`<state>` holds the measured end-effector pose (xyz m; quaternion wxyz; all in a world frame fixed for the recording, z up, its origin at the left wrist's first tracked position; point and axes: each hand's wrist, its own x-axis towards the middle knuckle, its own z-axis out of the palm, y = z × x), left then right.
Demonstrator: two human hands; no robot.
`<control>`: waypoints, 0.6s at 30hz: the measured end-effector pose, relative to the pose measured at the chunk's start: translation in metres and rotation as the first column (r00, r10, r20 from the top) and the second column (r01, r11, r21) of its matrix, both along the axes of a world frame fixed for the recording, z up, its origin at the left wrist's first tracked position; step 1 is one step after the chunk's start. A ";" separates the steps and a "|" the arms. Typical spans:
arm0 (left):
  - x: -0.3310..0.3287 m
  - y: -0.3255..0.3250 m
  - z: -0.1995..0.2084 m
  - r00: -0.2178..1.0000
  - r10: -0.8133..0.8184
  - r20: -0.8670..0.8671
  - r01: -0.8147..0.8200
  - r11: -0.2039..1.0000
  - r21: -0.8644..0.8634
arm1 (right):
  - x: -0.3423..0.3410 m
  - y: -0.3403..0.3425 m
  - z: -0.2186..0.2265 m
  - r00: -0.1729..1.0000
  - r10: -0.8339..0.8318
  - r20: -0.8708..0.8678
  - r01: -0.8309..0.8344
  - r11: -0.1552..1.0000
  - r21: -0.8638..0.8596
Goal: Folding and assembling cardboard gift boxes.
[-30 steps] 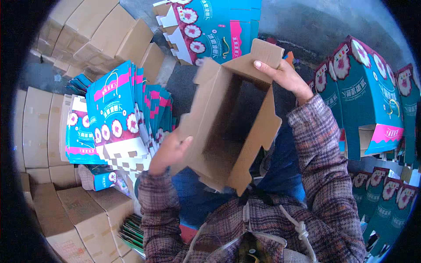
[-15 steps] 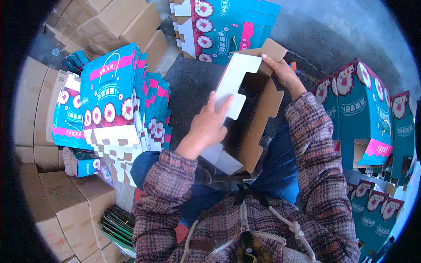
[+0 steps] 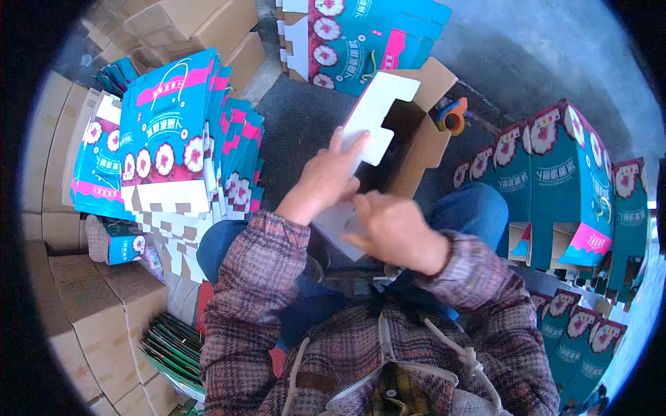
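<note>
An open cardboard box (image 3: 411,156), brown inside with white notched flaps, stands tilted between my knees. My left hand (image 3: 325,179) grips its left wall, with fingers lying over the long white flap (image 3: 377,114). At the near end, my right hand (image 3: 395,232) is closed on the smaller white flap (image 3: 334,220) and a little smeared by motion. Its fingers partly cover that flap, and the lower part of the box is hidden behind both hands.
Folded teal cartons (image 3: 166,132) stack at the left, beside brown boxes (image 3: 97,291). Erected teal boxes (image 3: 555,173) stand at the right. A flat teal carton (image 3: 368,41) lies ahead. Past the box sits an orange tape dispenser (image 3: 452,118). Dark green folded sheets (image 3: 177,353) lie lower left.
My right hand has left the far brown flap and come back to the near end of the box. The left hand stays on the white flap. The orange tape dispenser has come into fuller view.
</note>
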<state>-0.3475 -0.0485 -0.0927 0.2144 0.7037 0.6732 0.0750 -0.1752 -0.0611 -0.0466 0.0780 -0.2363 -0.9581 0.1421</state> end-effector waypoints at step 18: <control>-0.003 -0.053 0.012 0.983 0.090 0.160 -0.110 0.987 0.120 | 0.029 -0.018 0.023 0.927 0.375 0.004 -0.374 0.922 0.097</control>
